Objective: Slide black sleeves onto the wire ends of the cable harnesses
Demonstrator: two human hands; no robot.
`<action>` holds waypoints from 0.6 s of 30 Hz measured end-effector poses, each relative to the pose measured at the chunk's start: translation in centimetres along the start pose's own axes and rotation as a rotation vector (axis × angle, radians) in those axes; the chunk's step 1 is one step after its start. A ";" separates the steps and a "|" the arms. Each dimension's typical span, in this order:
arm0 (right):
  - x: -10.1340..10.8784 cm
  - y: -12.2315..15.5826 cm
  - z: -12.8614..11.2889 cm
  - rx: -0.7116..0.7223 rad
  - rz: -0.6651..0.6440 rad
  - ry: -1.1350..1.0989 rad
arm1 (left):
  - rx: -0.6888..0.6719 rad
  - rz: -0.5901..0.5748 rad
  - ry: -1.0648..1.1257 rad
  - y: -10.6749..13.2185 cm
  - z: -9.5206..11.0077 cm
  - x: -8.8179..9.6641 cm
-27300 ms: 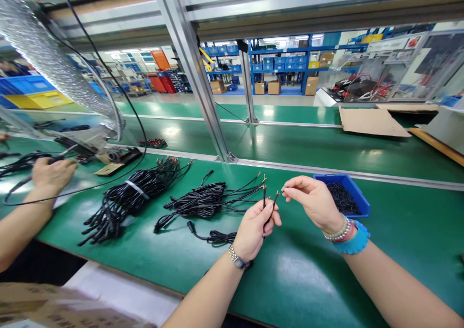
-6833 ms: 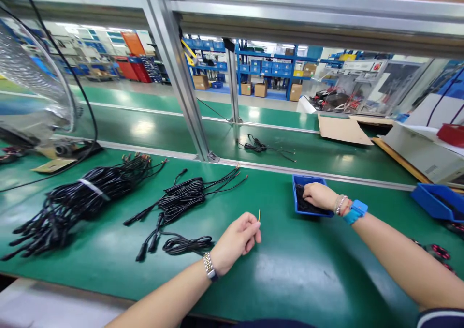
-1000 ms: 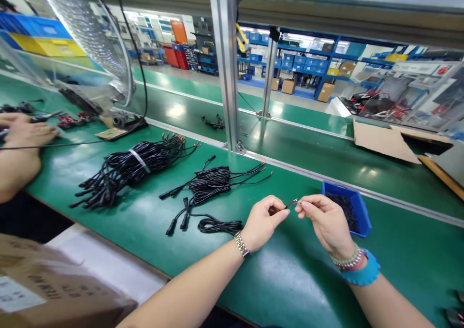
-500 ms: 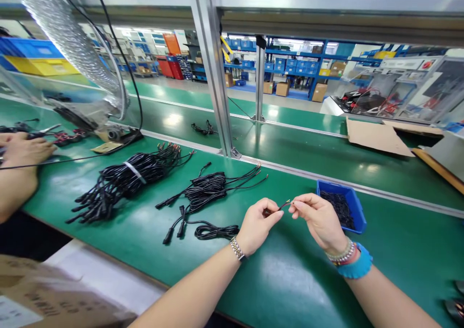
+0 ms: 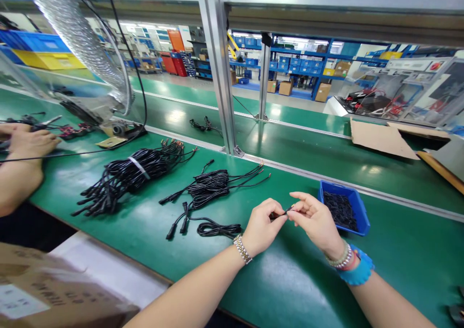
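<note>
Over the glossy green surface, the left hand and right hand are pinching a thin black wire between pressed-together fingers; a slackening grip could let it slip toward the blue plastic tray.

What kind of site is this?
Probably a factory cable-assembly line: a long green workbench, bundled black cables with stripped ends, and blue warehouse shelving with parts bins behind.
</note>
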State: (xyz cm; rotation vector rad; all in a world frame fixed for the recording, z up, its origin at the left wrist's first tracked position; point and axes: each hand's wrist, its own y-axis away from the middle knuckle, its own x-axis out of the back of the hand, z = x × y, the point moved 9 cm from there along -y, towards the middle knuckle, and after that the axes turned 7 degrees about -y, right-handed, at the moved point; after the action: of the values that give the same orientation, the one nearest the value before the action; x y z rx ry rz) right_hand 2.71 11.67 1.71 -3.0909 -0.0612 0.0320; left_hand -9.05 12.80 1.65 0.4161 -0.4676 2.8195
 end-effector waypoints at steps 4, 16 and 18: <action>-0.3 -0.7 -0.7 -0.034 -0.171 0.078 | -0.031 0.022 -0.083 -0.1 0.8 0.7; -7.9 -11.7 4.6 0.347 -0.318 1.451 | -0.352 -0.128 -0.180 1.5 4.0 -0.5; -8.7 -11.6 3.6 0.398 -0.317 1.464 | -0.330 -0.125 -0.174 1.4 3.9 -0.2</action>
State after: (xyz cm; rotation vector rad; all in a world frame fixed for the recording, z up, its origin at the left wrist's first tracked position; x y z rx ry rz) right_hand -6.53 23.10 -1.15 -1.9821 -0.3861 -1.8136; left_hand -8.33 10.14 4.70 0.5978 -0.8924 2.5333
